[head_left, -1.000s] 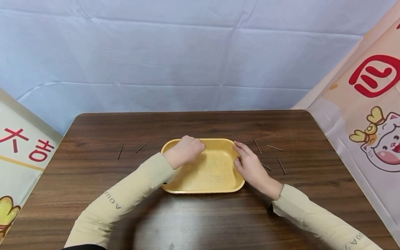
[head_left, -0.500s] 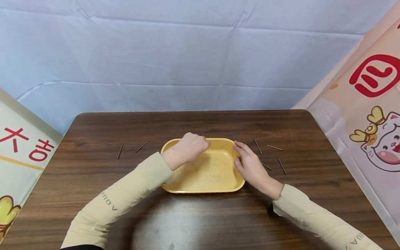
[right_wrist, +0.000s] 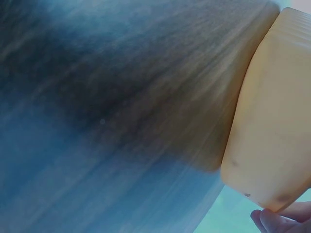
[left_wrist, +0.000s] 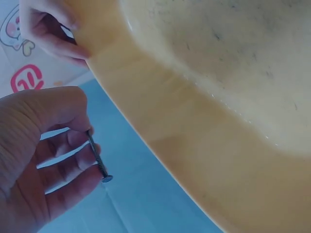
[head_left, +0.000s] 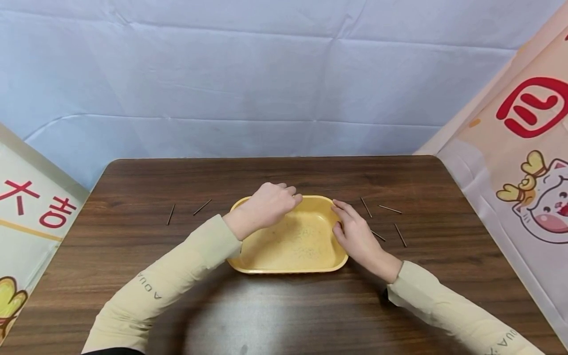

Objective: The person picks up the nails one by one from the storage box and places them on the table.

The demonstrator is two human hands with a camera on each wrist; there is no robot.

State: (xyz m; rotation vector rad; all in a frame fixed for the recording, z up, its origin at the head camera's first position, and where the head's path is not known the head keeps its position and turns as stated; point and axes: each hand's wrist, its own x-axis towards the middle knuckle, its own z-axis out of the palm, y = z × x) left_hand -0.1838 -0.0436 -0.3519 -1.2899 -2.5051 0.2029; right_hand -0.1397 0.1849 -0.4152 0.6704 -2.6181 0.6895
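My left hand [head_left: 270,204] hovers over the far left part of a yellow plastic tub [head_left: 284,270]. In the left wrist view, a thin dark nail [left_wrist: 98,158] with a flat head is pinched between its thumb and fingers, head pointing away from the thumb. Seen from the head, the hand hides this nail. My right hand [head_left: 357,236] holds the tub's right end, fingers and thumb at the rim. In the right wrist view, its fingertips [right_wrist: 269,218] touch the tub's lower corner [right_wrist: 262,189]. Small dark marks show on the tub floor.
Two nails lie left of the tub, a left one [head_left: 170,214] and one nearer [head_left: 201,207]. Several more lie to the right, among them a slanted nail [head_left: 400,235] and another [head_left: 389,209]. The brown wood-grain table [head_left: 266,315] meets a pale cloth backdrop [head_left: 248,88].
My left hand has risen out of the tub and shifted a little right and toward the far rim, its fingers now showing more. The right hand and tub stay put.
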